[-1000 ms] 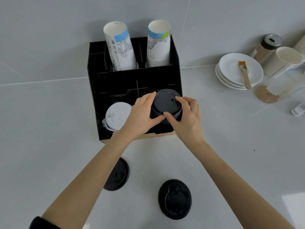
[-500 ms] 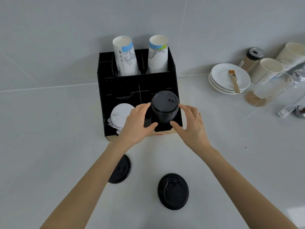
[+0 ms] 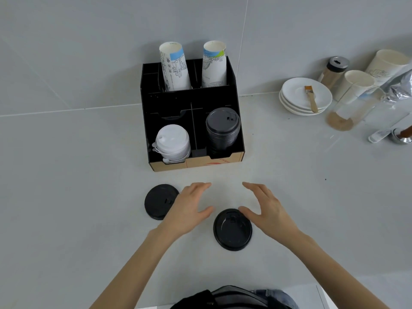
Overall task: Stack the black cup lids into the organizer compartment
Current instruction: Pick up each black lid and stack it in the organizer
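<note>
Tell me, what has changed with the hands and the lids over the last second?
Both hands let go of the black stack in the organizer and drew back toward the person. The left hand and right hand now hover open and empty over the counter, near two loose lids. Those lids, the white lids and the cups stayed put.

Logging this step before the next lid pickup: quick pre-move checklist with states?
1. Left hand empty and open: ok.
2. Right hand empty and open: ok.
3. Black lid stack seated upright in the front right compartment of the organizer: ok.
4. Near lid flat on the counter, only its edge under the right thumb: ok.
5. Far lid reachable, partly hidden by the left hand: ok.
6. Room left above the stack: cannot tell.
</note>
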Available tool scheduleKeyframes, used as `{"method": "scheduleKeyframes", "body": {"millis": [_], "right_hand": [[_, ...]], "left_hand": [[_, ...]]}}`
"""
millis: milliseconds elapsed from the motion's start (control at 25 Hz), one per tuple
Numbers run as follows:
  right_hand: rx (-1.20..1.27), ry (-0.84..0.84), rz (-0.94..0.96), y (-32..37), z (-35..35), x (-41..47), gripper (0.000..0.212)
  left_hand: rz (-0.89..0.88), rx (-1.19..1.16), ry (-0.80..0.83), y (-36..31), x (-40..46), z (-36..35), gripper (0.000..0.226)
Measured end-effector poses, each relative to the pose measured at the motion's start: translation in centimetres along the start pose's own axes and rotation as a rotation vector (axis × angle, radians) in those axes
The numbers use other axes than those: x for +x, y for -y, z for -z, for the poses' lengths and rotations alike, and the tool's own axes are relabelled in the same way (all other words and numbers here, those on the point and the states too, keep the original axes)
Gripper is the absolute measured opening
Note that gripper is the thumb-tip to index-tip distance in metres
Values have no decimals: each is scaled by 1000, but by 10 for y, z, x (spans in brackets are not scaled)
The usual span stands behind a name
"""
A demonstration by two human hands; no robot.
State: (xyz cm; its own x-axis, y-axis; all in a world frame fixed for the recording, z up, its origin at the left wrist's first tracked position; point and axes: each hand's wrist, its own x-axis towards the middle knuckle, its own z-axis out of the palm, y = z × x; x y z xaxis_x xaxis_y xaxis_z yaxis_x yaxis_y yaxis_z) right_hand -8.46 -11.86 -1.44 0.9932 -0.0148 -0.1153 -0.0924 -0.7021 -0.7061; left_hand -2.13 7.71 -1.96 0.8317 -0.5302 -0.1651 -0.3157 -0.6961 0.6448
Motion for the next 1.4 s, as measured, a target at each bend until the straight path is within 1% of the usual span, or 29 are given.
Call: {"method": "scheduleKeyframes", "body": {"millis": [120,280,360,560,680,800,920,1040,1120,1280,1400], "right_hand": [[0,78,-7,-10,-4,-16,55],[-14,224,19,-21,-9,-35,65],[-42,252,41,-26,-11,-39,67],[-54,216,47,-28,-16,-31,64],[-57,211,45,-28,-19,-29,63],[-39,199,43,-25,-20,-29,63],[-2,172,19,-19,-22,-29,65],[19,133,10,-11,-21,-25,66],[38,98,12,-3,-21,-21,66],[88,17,37,10,-22,-16,61],[109,2,67,16,-17,-11,51]], "left_hand": [[23,29,40,1,-15,-15,56],[70,20,112,3,-32,-33,58],[76,25,127,4,-36,-39,59],[62,32,119,4,-40,-45,56],[69,13,128,3,-40,-46,58],[77,-40,135,0,-39,-44,64],[73,-86,136,-5,-37,-41,76],[63,-25,116,-12,-33,-39,91],[74,0,81,-14,-31,-36,97],[99,-71,5,-15,-28,-31,99],[76,-117,-5,-12,-29,-24,96]]}}
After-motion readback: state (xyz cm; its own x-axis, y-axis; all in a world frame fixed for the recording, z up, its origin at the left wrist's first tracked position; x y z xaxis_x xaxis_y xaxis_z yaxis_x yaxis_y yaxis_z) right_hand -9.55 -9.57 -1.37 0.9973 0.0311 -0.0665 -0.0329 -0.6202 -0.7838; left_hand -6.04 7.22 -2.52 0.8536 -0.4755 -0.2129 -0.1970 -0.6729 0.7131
